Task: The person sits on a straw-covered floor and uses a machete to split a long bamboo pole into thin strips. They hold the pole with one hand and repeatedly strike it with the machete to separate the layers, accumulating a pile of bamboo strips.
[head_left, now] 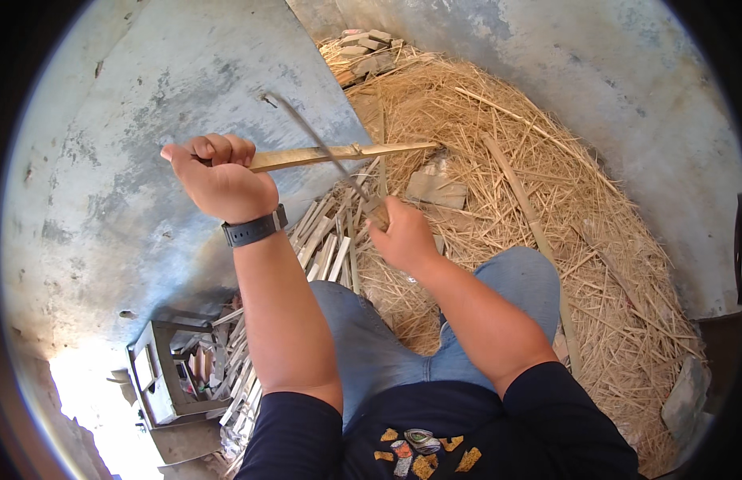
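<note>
My left hand [219, 178], with a dark watch on the wrist, is closed round one end of a bamboo strip [299, 158]. The strip runs nearly level to the right, with a knot near its middle, and its far end is over the shavings. A wooden handle is in the closed fist of my right hand [407, 238]. From it a long narrow knife [313, 136], seen nearly edge-on and slightly blurred, slants up to the left. Its blade crosses the bamboo strip in view; whether they touch I cannot tell.
Straw-like shavings [619, 240] cover the floor ahead and to the right, with a long bamboo pole [519, 192] on them. Split strips [327, 240] lie piled to the left. A wooden stool-like frame [167, 376] stands at lower left. Worn bluish walls [123, 184] enclose the spot.
</note>
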`<act>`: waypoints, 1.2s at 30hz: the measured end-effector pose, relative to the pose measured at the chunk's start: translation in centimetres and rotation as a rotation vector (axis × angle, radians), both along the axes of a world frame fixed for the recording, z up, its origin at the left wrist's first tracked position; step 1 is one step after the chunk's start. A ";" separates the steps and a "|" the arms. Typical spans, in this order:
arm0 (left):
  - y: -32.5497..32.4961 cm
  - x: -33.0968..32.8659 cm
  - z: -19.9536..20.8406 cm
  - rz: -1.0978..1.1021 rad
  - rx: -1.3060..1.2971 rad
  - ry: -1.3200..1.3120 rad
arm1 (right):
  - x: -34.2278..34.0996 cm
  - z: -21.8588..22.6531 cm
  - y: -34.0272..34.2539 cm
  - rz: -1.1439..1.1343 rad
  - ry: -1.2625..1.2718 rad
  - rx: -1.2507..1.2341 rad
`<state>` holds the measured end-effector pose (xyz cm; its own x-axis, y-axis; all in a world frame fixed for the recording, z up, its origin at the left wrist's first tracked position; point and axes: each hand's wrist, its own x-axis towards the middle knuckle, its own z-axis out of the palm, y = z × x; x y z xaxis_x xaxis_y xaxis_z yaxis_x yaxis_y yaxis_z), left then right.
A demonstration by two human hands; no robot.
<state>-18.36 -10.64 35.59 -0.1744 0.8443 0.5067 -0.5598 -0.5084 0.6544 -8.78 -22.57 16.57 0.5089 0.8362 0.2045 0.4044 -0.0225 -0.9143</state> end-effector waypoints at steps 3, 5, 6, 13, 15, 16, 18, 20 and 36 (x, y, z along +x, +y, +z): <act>-0.4 0.9 0.7 0.000 0.037 0.021 | -0.2 0.0 0.2 -0.004 -0.107 0.096; -1.1 2.0 1.1 0.014 0.039 0.042 | 0.9 -2.6 1.2 -0.057 -0.122 -0.017; -1.5 2.2 1.1 0.021 0.040 0.054 | 1.1 -3.9 1.0 -0.085 -0.134 -0.108; -0.2 1.2 0.8 -0.019 -0.004 0.003 | 1.0 -2.0 0.9 -0.062 0.066 -0.071; -0.6 1.7 0.7 -0.053 0.054 0.035 | 0.8 -0.1 0.2 -0.019 0.101 0.012; -0.9 1.9 0.5 -0.070 0.078 0.049 | 0.5 1.0 -0.1 0.002 0.084 0.053; -1.5 2.4 0.6 -0.061 0.100 0.073 | 0.4 1.9 -0.4 0.057 0.015 0.140; -2.2 3.0 0.8 -0.039 0.112 0.084 | 1.5 -0.4 0.2 -0.046 -0.075 0.064; -1.5 2.8 1.1 -0.013 0.087 0.094 | 0.0 -0.6 0.1 -0.018 0.075 0.047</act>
